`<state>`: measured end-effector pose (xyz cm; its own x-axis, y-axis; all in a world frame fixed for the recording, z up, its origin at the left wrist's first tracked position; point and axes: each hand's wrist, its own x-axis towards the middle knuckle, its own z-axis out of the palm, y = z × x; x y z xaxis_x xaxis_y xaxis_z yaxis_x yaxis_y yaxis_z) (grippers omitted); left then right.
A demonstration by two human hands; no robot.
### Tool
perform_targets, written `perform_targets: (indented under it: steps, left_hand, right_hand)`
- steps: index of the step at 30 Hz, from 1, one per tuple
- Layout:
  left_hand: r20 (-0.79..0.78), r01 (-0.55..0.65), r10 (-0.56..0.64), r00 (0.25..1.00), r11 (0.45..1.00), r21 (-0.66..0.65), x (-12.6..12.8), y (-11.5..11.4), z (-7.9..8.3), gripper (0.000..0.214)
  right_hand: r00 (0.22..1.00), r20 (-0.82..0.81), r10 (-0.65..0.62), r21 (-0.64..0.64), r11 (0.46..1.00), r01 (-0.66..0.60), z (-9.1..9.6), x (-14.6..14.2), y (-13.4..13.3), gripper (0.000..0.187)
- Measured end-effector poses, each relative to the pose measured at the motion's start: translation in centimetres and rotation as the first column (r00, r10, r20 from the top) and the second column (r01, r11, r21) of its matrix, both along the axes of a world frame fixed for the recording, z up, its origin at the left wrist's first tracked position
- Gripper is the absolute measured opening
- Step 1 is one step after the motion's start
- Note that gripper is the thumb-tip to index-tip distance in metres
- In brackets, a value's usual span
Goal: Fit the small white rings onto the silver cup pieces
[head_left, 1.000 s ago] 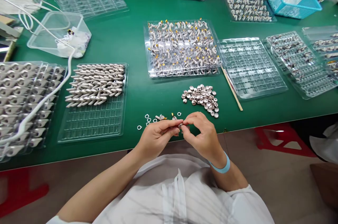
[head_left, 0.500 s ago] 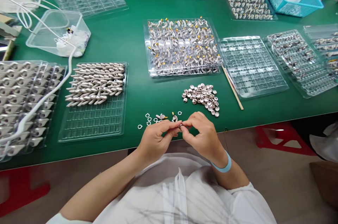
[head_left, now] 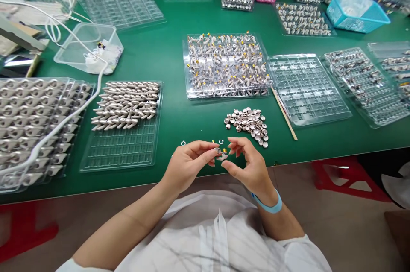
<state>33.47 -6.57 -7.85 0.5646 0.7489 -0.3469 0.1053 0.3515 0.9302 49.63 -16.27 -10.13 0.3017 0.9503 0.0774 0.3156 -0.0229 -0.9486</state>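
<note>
My left hand (head_left: 185, 164) is closed, pinching a small white-grey earphone-like part (head_left: 221, 157) with a round metal rim and a gold-coloured tab, between thumb and fingers. Just right of it, my right hand (head_left: 250, 166) has its thumb and fingers apart and grips nothing. A loose white ring (head_left: 221, 141) lies on the green table beyond the fingertips, and another white ring (head_left: 183, 143) is by the left knuckles. Past my right hand lies a heap of small round metal caps (head_left: 249, 123). Other small pieces near the left hand are mostly hidden by it.
A clear tray of parts with gold tabs (head_left: 226, 67) lies ahead. To the left are a tray of elongated metal shells (head_left: 126, 103), a clear tub (head_left: 68, 56) and a white cable (head_left: 60, 114). A thin stick (head_left: 285, 114) lies beside a clear tray (head_left: 310, 90) at right.
Both hands pinched a small part together before. The right fingers have let go and spread apart, while the left keeps the part. The view has shifted slightly, showing more of the far table.
</note>
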Motion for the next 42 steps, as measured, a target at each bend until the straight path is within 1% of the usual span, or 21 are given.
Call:
perform_targets:
  steps: [1,2,5,7,10,15,22,25,28,32,34,37,40,42]
  left_hand:
    - [0.011,-0.003,0.003,1.000,1.000,-0.027,0.1,0.1,0.0,0.019]
    - [0.024,-0.003,0.004,1.000,0.999,-0.049,0.2,0.2,-0.1,0.019]
    - [0.048,-0.003,0.008,0.999,0.995,-0.101,0.4,0.1,-0.4,0.018]
    - [0.052,-0.009,0.016,0.999,0.992,-0.128,0.6,0.0,-0.6,0.018]
    - [0.043,-0.010,0.017,0.999,0.989,-0.147,0.8,0.0,-0.5,0.019]
    - [0.057,0.007,0.001,0.998,0.990,-0.140,0.9,0.1,-0.4,0.015]
    - [0.042,-0.005,0.007,0.999,0.999,-0.040,0.9,-0.4,-0.7,0.014]
    - [0.053,-0.022,0.022,0.998,1.000,-0.007,0.9,-0.6,-0.7,0.013]
    - [0.033,-0.033,0.033,0.999,0.999,0.019,1.0,-0.7,-0.6,0.012]
    - [-0.007,-0.048,0.048,0.999,0.999,0.014,1.2,-0.7,-0.8,0.013]
    - [-0.002,-0.051,0.051,0.999,0.999,-0.003,1.3,-0.6,-0.9,0.013]
    - [0.009,-0.010,0.010,1.000,1.000,-0.019,1.3,-0.5,-0.8,0.012]
    - [-0.016,0.051,-0.051,0.999,0.998,-0.021,1.1,-0.3,-0.4,0.015]
    - [-0.020,0.070,-0.070,0.997,0.997,-0.029,1.0,-0.1,-0.2,0.017]
  right_hand:
    - [1.000,-0.023,-0.007,-0.006,1.000,0.007,-0.2,0.0,-0.2,0.045]
    - [0.999,-0.039,-0.012,-0.008,1.000,0.012,-0.3,-0.2,-0.3,0.041]
    - [0.998,-0.058,-0.026,0.011,1.000,0.027,-0.4,-0.7,-0.5,0.019]
    - [0.997,-0.066,-0.046,0.018,0.999,0.047,-0.4,-1.1,-0.5,0.012]
    - [0.992,-0.097,-0.076,0.004,0.997,0.077,-0.5,-1.4,-0.6,0.013]
    - [0.986,-0.119,-0.120,-0.030,0.993,0.117,-0.7,-1.5,-0.8,0.015]
    - [0.988,-0.107,-0.110,-0.042,0.993,0.106,-0.8,-1.4,-0.8,0.013]
    - [0.989,-0.106,-0.107,-0.036,0.994,0.104,-0.7,-1.4,-0.9,0.012]
    - [0.991,-0.100,-0.094,-0.039,0.995,0.090,-0.7,-1.5,-0.9,0.011]
    - [0.990,-0.112,-0.091,-0.035,0.996,0.087,-0.9,-1.8,-0.9,0.011]
    - [0.987,-0.121,-0.103,-0.036,0.994,0.100,-1.1,-2.0,-0.9,0.011]
    - [0.977,-0.165,-0.132,-0.060,0.990,0.124,-1.3,-2.0,-1.0,0.012]
    - [0.957,-0.245,-0.158,-0.083,0.986,0.142,-1.4,-1.9,-1.0,0.014]
    - [0.940,-0.298,-0.164,-0.086,0.986,0.145,-1.3,-1.9,-1.0,0.015]
